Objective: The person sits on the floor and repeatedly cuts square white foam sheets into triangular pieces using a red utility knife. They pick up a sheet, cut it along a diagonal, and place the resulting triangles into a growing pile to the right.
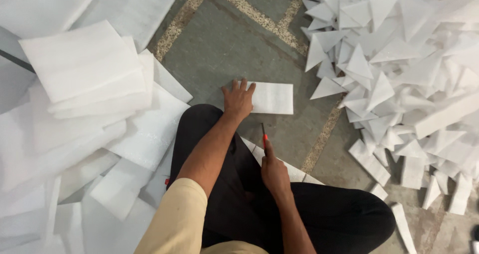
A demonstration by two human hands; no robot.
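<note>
Pressing down with spread fingers, the left hand (238, 99) lies flat on the left end of a small white rectangular foam sheet (272, 98) that rests on the grey stone floor (224, 44), just beyond the person's knee. Right hand (274, 171) is nearer, closed around a slim cutter with a red handle (264, 136); its thin dark blade points away toward the sheet but stops short of it, apart from the foam. Person seated cross-legged in black trousers (329, 214), with a beige sleeve (174, 219) on the left arm. A further white foam piece (294, 173) lies half under the right leg, near the cutter hand. Left of the scene: a loose, sliding stack of large white foam sheets (80, 84), overlapping at odd angles from far to near. Right of the scene: a heap of white foam triangles (389, 49) and some narrow strips, spilling toward the near right corner. A pale speckled inlay band (249, 9) crosses the floor on the far side between the two piles.
</note>
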